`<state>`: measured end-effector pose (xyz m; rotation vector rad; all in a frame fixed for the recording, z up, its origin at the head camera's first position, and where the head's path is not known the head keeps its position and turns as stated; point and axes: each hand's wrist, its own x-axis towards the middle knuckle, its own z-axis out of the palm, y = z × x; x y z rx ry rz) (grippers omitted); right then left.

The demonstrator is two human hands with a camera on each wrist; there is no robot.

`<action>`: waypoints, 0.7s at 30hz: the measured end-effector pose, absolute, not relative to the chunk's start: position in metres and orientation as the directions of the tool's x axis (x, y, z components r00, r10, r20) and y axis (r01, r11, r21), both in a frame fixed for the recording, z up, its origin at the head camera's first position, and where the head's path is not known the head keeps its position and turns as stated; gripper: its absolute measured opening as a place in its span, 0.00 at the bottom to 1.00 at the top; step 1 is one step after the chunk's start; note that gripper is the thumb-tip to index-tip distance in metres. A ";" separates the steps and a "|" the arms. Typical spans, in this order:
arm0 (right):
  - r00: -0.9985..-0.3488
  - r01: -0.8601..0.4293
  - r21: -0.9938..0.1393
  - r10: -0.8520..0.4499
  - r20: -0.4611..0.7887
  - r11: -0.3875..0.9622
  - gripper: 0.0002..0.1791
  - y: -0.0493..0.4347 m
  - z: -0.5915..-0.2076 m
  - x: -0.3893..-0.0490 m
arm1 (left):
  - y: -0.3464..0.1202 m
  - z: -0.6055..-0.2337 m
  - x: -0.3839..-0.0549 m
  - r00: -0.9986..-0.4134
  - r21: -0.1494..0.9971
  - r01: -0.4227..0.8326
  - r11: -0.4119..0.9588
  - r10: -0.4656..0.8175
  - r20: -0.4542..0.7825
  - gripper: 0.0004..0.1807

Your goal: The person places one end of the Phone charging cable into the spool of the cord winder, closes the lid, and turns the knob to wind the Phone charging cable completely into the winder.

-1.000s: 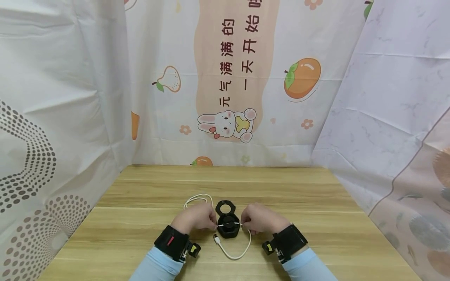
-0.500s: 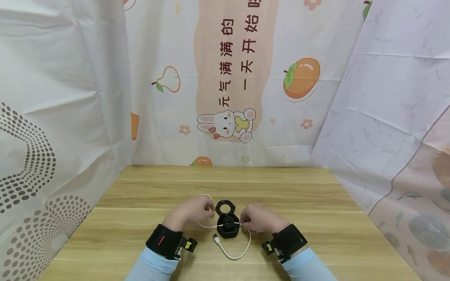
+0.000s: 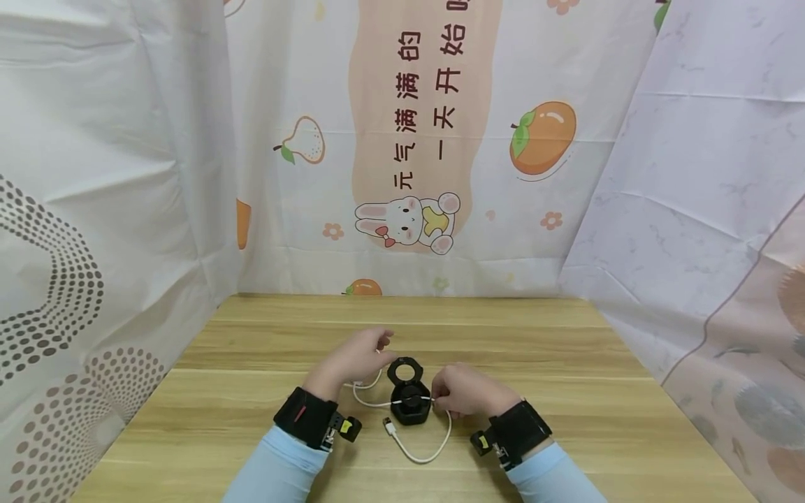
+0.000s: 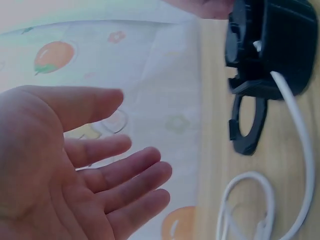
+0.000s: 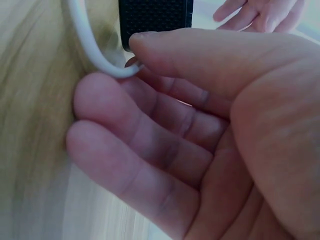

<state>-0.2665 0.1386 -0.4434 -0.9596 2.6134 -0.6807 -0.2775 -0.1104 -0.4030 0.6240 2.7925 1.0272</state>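
A small black hexagonal cable case (image 3: 410,415) lies on the table, its ring-shaped lid (image 3: 405,360) flipped up at the far side. A white USB cable (image 3: 420,462) runs across the middle of the case, out through both sides. My right hand (image 3: 467,391) pinches the cable between thumb and fingers just right of the case; the right wrist view shows the cable (image 5: 92,52) passing under the thumb. My left hand (image 3: 358,356) is raised left of the lid, its fingers (image 4: 135,170) spread and holding nothing. Near the case's front lies the USB plug (image 3: 388,425).
More cable (image 4: 255,177) lies in a loop left of the case, partly behind the left hand in the head view. The wooden table (image 3: 566,349) ends at a printed cloth (image 3: 283,230) at the back, with cloths on both sides.
My left hand first drew away from the cable beside the case, then moved forward and up, its fingers opening. The right hand keeps its pinch in place.
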 end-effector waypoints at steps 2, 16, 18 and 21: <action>-0.742 -0.538 -0.511 -0.664 -0.090 0.670 0.08 0.139 -0.444 -0.267 | -0.106 -0.406 -0.281 -0.914 0.656 0.327 0.681 0.404 0.036 0.27; -0.737 -0.565 -0.483 -0.673 -0.069 0.669 0.07 0.137 -0.444 -0.267 | -0.086 -0.427 -0.291 -0.923 0.700 0.181 0.691 0.365 -0.122 0.27; -0.737 -0.564 -0.488 -0.673 -0.066 0.666 0.08 0.136 -0.444 -0.266 | -0.086 -0.428 -0.292 -0.924 0.694 0.178 0.698 0.361 -0.127 0.26; -0.736 -0.566 -0.494 -0.674 -0.058 0.660 0.08 0.136 -0.444 -0.265 | -0.086 -0.429 -0.292 -0.927 0.673 0.183 0.717 0.354 -0.124 0.25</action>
